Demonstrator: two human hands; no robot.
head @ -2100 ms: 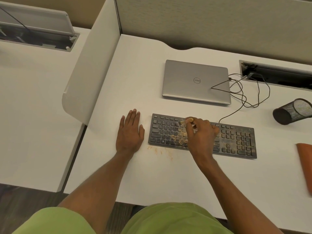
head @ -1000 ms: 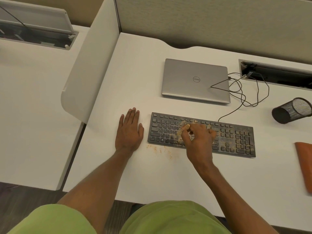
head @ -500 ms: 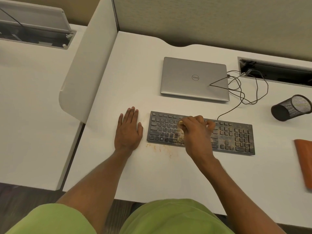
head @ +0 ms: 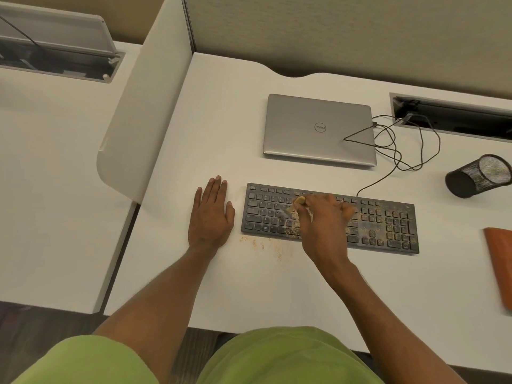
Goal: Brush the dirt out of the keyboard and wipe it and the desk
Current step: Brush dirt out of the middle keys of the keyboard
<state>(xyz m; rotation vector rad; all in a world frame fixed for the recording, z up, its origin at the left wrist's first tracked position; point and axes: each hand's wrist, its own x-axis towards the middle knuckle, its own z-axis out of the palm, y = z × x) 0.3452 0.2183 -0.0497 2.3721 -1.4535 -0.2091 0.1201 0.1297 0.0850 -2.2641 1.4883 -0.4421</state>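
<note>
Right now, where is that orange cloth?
In the head view the orange cloth lies at the far right edge of the desk, right of the keyboard and nearer the person than the tipped mesh cup.

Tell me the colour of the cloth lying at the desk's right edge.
Orange flat cloth, clearest in the head view.

Soft, even, warm overhead light fills the frame, leaving the matte white desk top bright without glare and casting only faint, short shadows beneath the closed silver laptop and the tipped black mesh cup at right. The right hand and the pale brush tip it grips over the dusty black keyboard are smeared by motion blur, while the flat left hand is sharp. Wide-angle distortion bows the desk edges and partition toward the corners.
</note>
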